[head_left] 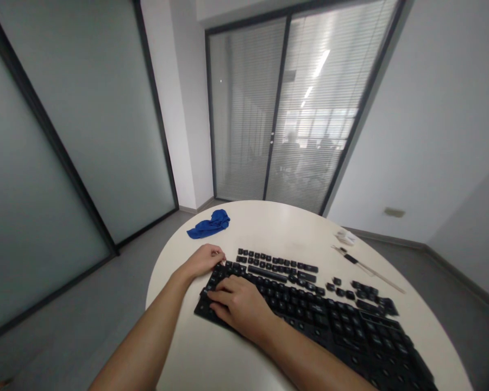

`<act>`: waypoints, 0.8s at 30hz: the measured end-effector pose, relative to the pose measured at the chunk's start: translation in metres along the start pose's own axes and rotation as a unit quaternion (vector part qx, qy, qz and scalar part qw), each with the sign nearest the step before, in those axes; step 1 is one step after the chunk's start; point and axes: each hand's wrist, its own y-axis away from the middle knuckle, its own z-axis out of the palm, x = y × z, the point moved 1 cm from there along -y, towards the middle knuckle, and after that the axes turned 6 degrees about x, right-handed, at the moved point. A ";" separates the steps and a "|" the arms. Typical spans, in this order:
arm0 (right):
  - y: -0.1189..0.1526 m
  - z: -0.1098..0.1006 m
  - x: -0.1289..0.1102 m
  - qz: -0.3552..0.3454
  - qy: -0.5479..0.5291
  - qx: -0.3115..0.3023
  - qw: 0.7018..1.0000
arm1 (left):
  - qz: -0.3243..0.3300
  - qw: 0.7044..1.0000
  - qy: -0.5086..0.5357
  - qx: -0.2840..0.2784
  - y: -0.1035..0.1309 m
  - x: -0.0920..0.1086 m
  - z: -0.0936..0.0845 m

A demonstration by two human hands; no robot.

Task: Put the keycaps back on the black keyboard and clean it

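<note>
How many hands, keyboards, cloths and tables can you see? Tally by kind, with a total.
Left hand and right hand: 2
Keyboard: 1
Cloth: 1
Table: 1
Total: 5

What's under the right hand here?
The right hand is over the left part of the black keyboard, whose keys show beyond the knuckles. What lies directly beneath the palm is covered and cannot be seen.

The black keyboard (330, 320) lies flat, slanting, with fitted keys (277, 296) over much of its top. Just beyond its far edge, loose black keycaps (281, 269) sit in rows beside one long bar (267, 273).
</note>
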 end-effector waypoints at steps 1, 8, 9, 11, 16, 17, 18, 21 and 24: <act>0.000 0.000 -0.001 -0.001 -0.003 0.001 1.000 | 0.000 1.000 0.000 -0.001 0.000 0.000 0.000; 0.001 0.001 0.000 0.008 -0.027 0.001 1.000 | -0.004 1.000 0.002 -0.007 0.001 0.003 -0.001; 0.001 0.002 0.000 0.011 -0.030 -0.001 0.999 | -0.005 1.000 0.003 -0.007 0.000 0.002 -0.001; 0.001 0.001 0.000 0.018 -0.038 -0.005 0.999 | -0.007 1.000 0.006 -0.007 0.000 0.001 0.000; 0.000 -0.002 -0.002 0.037 -0.062 -0.008 0.997 | -0.015 1.000 0.016 -0.003 -0.001 -0.004 0.001; 0.000 -0.002 -0.002 0.040 -0.064 -0.008 0.997 | -0.015 1.000 0.018 -0.003 -0.002 -0.005 0.001; 0.000 -0.002 -0.002 0.041 -0.066 -0.009 0.997 | -0.016 1.000 0.020 -0.003 -0.002 -0.006 0.002; 0.001 -0.001 0.000 0.042 -0.071 -0.014 0.996 | -0.017 1.000 0.022 -0.004 -0.002 -0.007 0.002; 0.001 -0.001 0.001 0.045 -0.076 -0.022 0.996 | -0.020 1.000 0.023 -0.004 -0.002 -0.007 0.002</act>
